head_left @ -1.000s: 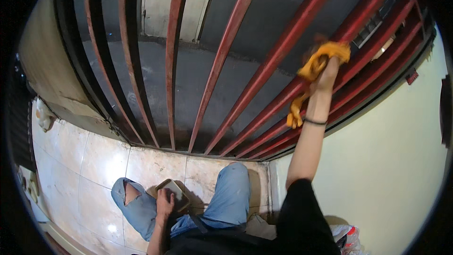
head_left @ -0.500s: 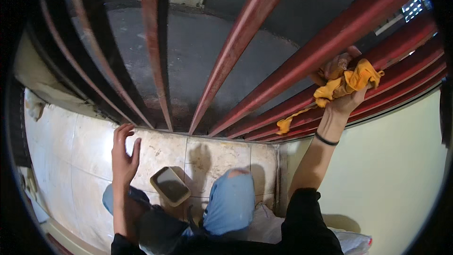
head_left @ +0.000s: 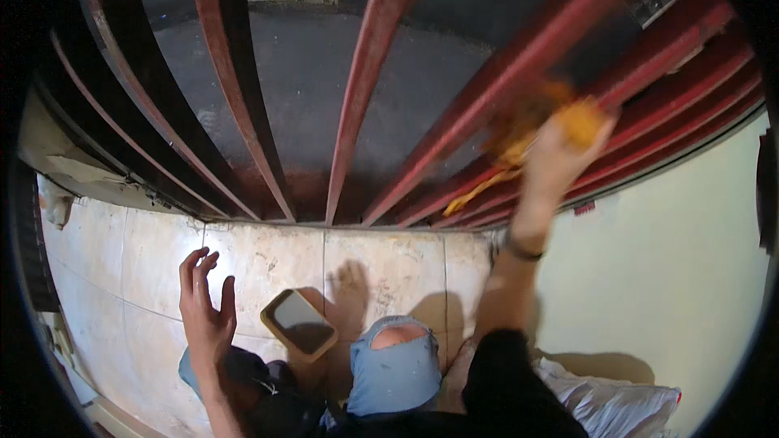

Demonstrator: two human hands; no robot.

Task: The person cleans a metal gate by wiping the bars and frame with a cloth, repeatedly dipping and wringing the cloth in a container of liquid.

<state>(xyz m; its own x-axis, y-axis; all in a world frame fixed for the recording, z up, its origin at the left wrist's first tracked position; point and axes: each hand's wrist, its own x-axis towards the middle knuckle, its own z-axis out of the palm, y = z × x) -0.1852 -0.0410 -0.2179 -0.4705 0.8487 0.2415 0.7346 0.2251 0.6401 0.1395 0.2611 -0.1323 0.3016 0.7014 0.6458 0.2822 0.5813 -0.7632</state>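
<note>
up at the red bars (head_left: 519, 73), the right grip (head_left: 558, 150) looks clenched on a yellow cloth (head_left: 584, 120) — blurry, so can't tell exactly where it presses. i'd guess it's light, floppy and basically unbreakable, maybe slick if damp. best to bunch it mid-cloth imo, since 1 loose tail (head_left: 475, 193) trails lower left and could snag. left grip (head_left: 207, 308) is empty and loosely spread, near the tan tub (head_left: 329, 342) on the floor (head_left: 162, 251).

Fisheye head camera, one: worn at head height, facing down; near red-barred grille (head_left: 358, 97) toward twelve o'clock, jeans (head_left: 393, 380) at six.
</note>
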